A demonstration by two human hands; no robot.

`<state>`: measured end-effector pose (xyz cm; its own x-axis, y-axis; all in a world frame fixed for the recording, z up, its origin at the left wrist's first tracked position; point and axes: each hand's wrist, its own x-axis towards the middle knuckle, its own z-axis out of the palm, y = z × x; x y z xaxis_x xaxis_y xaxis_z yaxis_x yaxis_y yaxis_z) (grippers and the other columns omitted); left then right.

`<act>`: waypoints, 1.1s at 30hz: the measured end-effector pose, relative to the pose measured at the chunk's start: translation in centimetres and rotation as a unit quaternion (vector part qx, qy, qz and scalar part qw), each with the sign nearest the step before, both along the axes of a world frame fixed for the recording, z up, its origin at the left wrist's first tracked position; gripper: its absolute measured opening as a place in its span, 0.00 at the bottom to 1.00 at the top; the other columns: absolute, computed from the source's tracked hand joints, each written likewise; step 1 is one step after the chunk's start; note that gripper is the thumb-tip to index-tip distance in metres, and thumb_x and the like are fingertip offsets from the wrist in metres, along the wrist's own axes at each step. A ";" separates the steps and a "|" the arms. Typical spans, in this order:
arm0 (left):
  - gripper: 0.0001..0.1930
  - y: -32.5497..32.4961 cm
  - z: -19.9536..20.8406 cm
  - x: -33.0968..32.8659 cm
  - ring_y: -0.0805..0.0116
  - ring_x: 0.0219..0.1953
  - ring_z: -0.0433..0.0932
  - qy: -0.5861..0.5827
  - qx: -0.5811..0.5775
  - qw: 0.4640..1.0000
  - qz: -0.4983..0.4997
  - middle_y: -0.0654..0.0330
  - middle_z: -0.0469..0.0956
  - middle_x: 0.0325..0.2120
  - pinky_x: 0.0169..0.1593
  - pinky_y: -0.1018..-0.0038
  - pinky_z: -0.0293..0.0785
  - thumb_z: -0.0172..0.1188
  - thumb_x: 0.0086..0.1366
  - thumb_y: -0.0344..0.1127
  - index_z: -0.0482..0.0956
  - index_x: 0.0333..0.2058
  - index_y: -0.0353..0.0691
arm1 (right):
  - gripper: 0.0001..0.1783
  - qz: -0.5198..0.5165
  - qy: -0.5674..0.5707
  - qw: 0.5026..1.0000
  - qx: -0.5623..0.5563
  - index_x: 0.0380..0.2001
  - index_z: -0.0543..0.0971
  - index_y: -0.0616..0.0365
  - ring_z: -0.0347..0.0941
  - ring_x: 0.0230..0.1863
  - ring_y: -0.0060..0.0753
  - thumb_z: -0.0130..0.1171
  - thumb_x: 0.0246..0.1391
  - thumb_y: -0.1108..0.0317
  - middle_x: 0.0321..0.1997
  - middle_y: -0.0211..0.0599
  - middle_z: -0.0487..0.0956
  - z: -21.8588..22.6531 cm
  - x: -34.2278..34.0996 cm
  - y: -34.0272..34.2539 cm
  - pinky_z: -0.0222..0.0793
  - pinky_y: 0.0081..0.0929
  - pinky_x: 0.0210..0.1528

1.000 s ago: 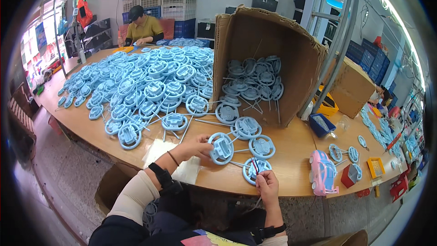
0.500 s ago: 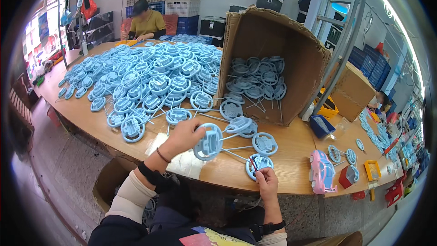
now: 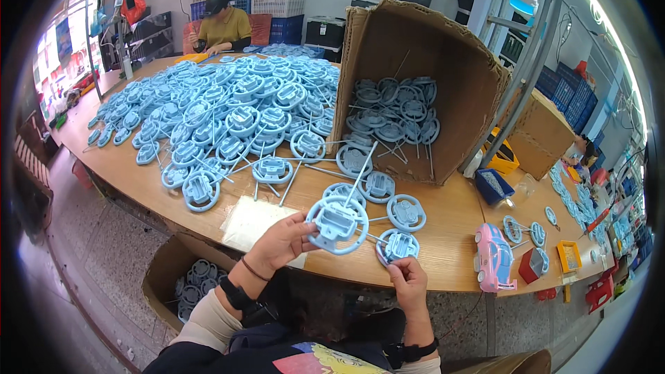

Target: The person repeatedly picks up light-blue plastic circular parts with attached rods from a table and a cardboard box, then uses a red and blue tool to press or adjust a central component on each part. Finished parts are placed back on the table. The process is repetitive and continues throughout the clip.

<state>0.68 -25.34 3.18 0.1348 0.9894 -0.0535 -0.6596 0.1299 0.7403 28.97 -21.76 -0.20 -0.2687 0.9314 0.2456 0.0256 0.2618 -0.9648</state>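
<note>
My left hand (image 3: 285, 237) grips the rim of a light-blue toy steering wheel (image 3: 337, 216), raised over the table's front edge. Its boxy, hollow centre faces up, and a thin pale rod slants up and away from it. Just beyond, another wheel (image 3: 344, 192) is partly covered by the held one. My right hand (image 3: 410, 278) is closed in a pinch at the near rim of a second steering wheel (image 3: 401, 244) lying on the table; something small and dark shows at the fingertips, too small to name. A further wheel (image 3: 406, 212) lies behind it.
A large heap of blue steering wheels (image 3: 228, 107) covers the table's left. Beyond my hands, a cardboard box (image 3: 457, 62) lies on its side with more wheels inside. A pink toy car (image 3: 493, 260) stands right, near a blue bin (image 3: 493, 188). Below left is an open carton (image 3: 158, 273).
My left hand has lowered and brought the wheel nearer; its rod now points up and away. The red and black strands seen at my right fingertips no longer show clearly.
</note>
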 end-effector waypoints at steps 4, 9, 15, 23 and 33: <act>0.18 -1.4 -0.4 1.8 0.73 0.43 0.74 0.089 0.015 0.996 0.027 0.63 0.72 0.42 0.49 0.72 0.71 0.51 0.60 0.25 0.66 0.50 0.36 | 0.05 0.018 -0.131 0.988 0.082 0.27 0.75 0.61 0.70 0.21 0.22 0.59 0.50 0.71 0.20 0.31 0.75 4.0 -0.8 -2.3 0.63 0.19 0.24; 0.17 -2.0 0.0 2.8 0.72 0.45 0.72 0.102 0.039 0.994 0.021 0.61 0.71 0.44 0.50 0.71 0.70 0.51 0.62 0.27 0.65 0.50 0.35 | 0.07 0.020 -0.243 0.965 0.102 0.27 0.75 0.60 0.70 0.19 0.33 0.59 0.49 0.67 0.19 0.39 0.74 6.2 -0.8 -2.5 0.63 0.26 0.23; 0.17 -2.2 -0.6 4.1 0.71 0.46 0.71 0.066 0.038 0.997 0.000 0.61 0.70 0.45 0.52 0.70 0.69 0.51 0.62 0.27 0.65 0.51 0.35 | 0.07 0.044 -0.218 0.970 0.096 0.26 0.76 0.60 0.68 0.18 0.32 0.59 0.49 0.67 0.19 0.38 0.74 6.0 -1.2 -2.2 0.62 0.25 0.22; 0.14 -2.1 -1.5 3.9 0.72 0.42 0.74 0.040 -0.005 0.999 -0.002 0.61 0.73 0.40 0.46 0.73 0.72 0.51 0.63 0.29 0.67 0.48 0.35 | 0.07 0.040 -0.200 0.972 0.117 0.26 0.76 0.60 0.69 0.19 0.32 0.60 0.48 0.67 0.20 0.38 0.75 5.6 -1.2 -2.3 0.63 0.26 0.24; 0.16 -1.9 -1.7 5.6 0.72 0.42 0.74 0.020 0.008 0.999 0.029 0.60 0.74 0.41 0.46 0.73 0.72 0.50 0.65 0.32 0.66 0.50 0.35 | 0.08 0.037 -0.204 0.974 0.091 0.25 0.75 0.59 0.69 0.18 0.34 0.60 0.48 0.66 0.20 0.37 0.74 4.9 -0.8 -3.2 0.63 0.26 0.22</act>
